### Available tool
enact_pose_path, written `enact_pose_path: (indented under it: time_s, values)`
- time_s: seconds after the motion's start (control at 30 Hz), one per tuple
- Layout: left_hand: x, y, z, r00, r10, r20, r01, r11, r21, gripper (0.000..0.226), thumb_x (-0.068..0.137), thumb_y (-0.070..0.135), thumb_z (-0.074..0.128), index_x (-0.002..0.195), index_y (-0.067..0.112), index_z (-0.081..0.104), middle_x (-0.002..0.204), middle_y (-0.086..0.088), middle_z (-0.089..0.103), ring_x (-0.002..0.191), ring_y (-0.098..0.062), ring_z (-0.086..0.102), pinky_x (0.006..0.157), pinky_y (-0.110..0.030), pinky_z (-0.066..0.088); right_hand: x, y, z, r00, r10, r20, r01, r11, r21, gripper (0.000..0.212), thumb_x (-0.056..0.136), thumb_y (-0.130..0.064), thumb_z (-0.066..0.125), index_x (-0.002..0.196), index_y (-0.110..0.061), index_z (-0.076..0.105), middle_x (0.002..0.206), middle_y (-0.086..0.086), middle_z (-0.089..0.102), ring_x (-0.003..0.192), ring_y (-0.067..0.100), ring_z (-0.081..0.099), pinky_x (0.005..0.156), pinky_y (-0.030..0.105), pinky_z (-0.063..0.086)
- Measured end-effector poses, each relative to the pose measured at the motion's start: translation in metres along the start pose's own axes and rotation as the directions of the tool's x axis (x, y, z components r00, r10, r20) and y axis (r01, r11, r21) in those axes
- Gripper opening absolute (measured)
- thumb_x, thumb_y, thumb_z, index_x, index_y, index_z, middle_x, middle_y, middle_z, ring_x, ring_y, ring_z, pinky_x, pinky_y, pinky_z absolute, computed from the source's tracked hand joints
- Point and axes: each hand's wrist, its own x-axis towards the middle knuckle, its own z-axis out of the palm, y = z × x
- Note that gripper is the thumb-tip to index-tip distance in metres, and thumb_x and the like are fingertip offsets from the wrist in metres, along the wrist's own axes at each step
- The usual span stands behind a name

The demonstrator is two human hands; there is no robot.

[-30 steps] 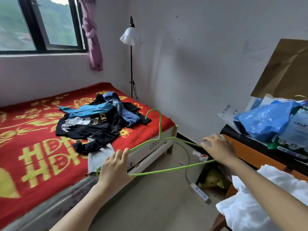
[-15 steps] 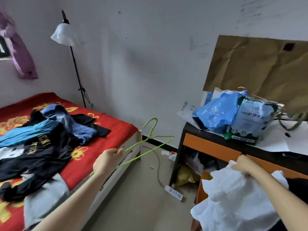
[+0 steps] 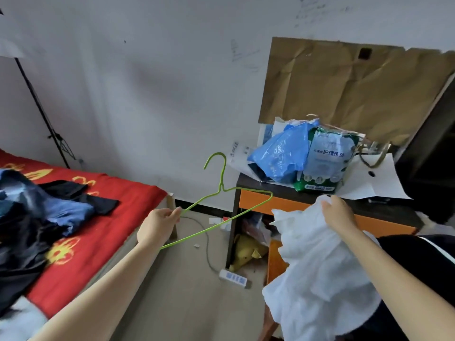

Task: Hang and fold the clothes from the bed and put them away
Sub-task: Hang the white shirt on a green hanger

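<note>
One green wire hanger (image 3: 220, 190), pinched at one shoulder by the left hand (image 3: 157, 225) alone, hook uppermost. A second ago it was stretched between both hands. The right hand (image 3: 338, 212) has since been taken off it and is now clenched on a white garment (image 3: 320, 279), which is bunched below that hand, in front of the worktop (image 3: 258, 185). By this reading, the garment is about to be threaded onto the hanger, and the hanging step is barely begun.

Remaining clothes (image 3: 37, 217) are heaped on the bed (image 3: 110, 232), left of the left hand.

Containers:
- One blue plastic bag (image 3: 278, 153) is set on the worktop beyond the right hand. Its contents are not seen.
- One green-and-white sealed pack (image 3: 327, 161) is set touching the bag.
- One open compartment under the worktop, between the hands, has a yellow object (image 3: 246, 252) lodged in it.
</note>
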Motion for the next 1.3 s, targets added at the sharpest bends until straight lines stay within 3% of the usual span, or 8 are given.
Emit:
enact_pose_path:
  time_s: [0.13, 0.3, 0.43, 0.7, 0.93, 1.13, 1.23, 1.3]
  values:
    - [0.01, 0.009, -0.005, 1.0, 0.013, 0.006, -0.012, 0.997, -0.082, 0.042, 0.089, 0.048, 0.055, 0.061, 0.019, 0.064, 0.054, -0.003, 0.052, 0.051, -0.021, 0.048, 0.054, -0.027, 0.034, -0.007, -0.029, -0.006, 0.99, -0.098, -0.102, 0.11, 0.987, 0.121, 0.029, 0.099, -0.022, 0.038, 0.072, -0.011, 0.037, 0.071, 0.001, 0.041, 0.078, 0.026, 0.042, 0.064, 0.033, 0.029]
    - [0.021, -0.005, -0.027, 0.999, -0.024, -0.045, 0.014, 0.975, -0.221, 0.043, 0.089, 0.044, 0.058, 0.06, 0.013, 0.064, 0.043, 0.005, 0.047, 0.043, -0.018, 0.043, 0.053, -0.026, 0.032, -0.015, -0.086, 0.002, 0.965, -0.244, -0.097, 0.26, 0.939, 0.227, 0.028, 0.097, -0.023, 0.043, 0.074, -0.007, 0.041, 0.072, 0.006, 0.043, 0.073, 0.024, 0.041, 0.06, 0.033, 0.025]
    - [0.022, -0.045, -0.054, 0.989, -0.101, -0.112, 0.068, 0.96, -0.271, 0.042, 0.088, 0.039, 0.06, 0.064, 0.006, 0.065, 0.038, 0.008, 0.039, 0.031, -0.011, 0.031, 0.05, -0.024, 0.025, -0.028, -0.133, 0.034, 0.926, -0.377, -0.019, 0.364, 0.879, 0.307, 0.036, 0.097, -0.019, 0.045, 0.065, -0.012, 0.03, 0.065, 0.0, 0.032, 0.064, 0.017, 0.031, 0.055, 0.033, 0.021]
    - [-0.009, -0.153, -0.133, 0.888, -0.328, -0.321, 0.15, 0.869, -0.472, 0.036, 0.089, 0.03, 0.061, 0.061, 0.009, 0.067, 0.055, -0.007, 0.049, 0.053, -0.017, 0.039, 0.055, -0.029, 0.031, -0.073, -0.251, 0.131, 0.765, -0.618, 0.181, 0.499, 0.747, 0.439, 0.039, 0.096, -0.015, 0.044, 0.062, -0.017, 0.025, 0.063, -0.003, 0.029, 0.056, 0.011, 0.026, 0.049, 0.025, 0.022]
    - [-0.089, -0.286, -0.253, 0.593, -0.511, -0.622, 0.13, 0.823, -0.553, 0.024, 0.089, 0.019, 0.062, 0.076, 0.002, 0.071, 0.052, -0.002, 0.052, 0.048, -0.015, 0.042, 0.051, -0.029, 0.03, -0.203, -0.416, 0.216, 0.468, -0.855, 0.224, 0.55, 0.48, 0.683, 0.024, 0.096, -0.01, 0.043, 0.072, -0.009, 0.038, 0.065, -0.002, 0.039, 0.072, 0.02, 0.038, 0.062, 0.028, 0.027]
    - [-0.141, -0.402, -0.344, 0.301, -0.611, -0.732, 0.074, 0.78, -0.621, 0.016, 0.09, 0.017, 0.061, 0.079, 0.008, 0.067, 0.039, 0.014, 0.052, 0.042, -0.003, 0.041, 0.046, -0.018, 0.034, -0.34, -0.545, 0.263, 0.364, -0.931, -0.001, 0.476, 0.185, 0.86, 0.021, 0.095, -0.009, 0.042, 0.075, -0.013, 0.039, 0.063, -0.008, 0.038, 0.057, 0.005, 0.037, 0.052, 0.013, 0.031]
    - [-0.152, -0.463, -0.392, 0.187, -0.629, -0.755, 0.064, 0.774, -0.629, 0.011, 0.09, 0.016, 0.061, 0.089, 0.008, 0.068, 0.039, 0.015, 0.051, 0.035, 0.0, 0.04, 0.038, -0.011, 0.028, -0.411, -0.601, 0.31, 0.334, -0.943, 0.005, 0.435, 0.159, 0.886, 0.019, 0.096, -0.01, 0.04, 0.078, -0.013, 0.039, 0.062, -0.008, 0.037, 0.056, 0.004, 0.036, 0.054, 0.018, 0.032]
    - [-0.157, -0.494, -0.412, 0.146, -0.645, -0.75, 0.102, 0.764, -0.637, 0.014, 0.091, 0.017, 0.06, 0.09, 0.007, 0.069, 0.043, 0.013, 0.056, 0.042, 0.0, 0.048, 0.041, -0.009, 0.03, -0.448, -0.622, 0.347, 0.333, -0.94, 0.075, 0.431, 0.222, 0.875, 0.013, 0.097, -0.011, 0.039, 0.085, -0.008, 0.042, 0.063, -0.008, 0.038, 0.058, 0.008, 0.038, 0.062, 0.027, 0.031]
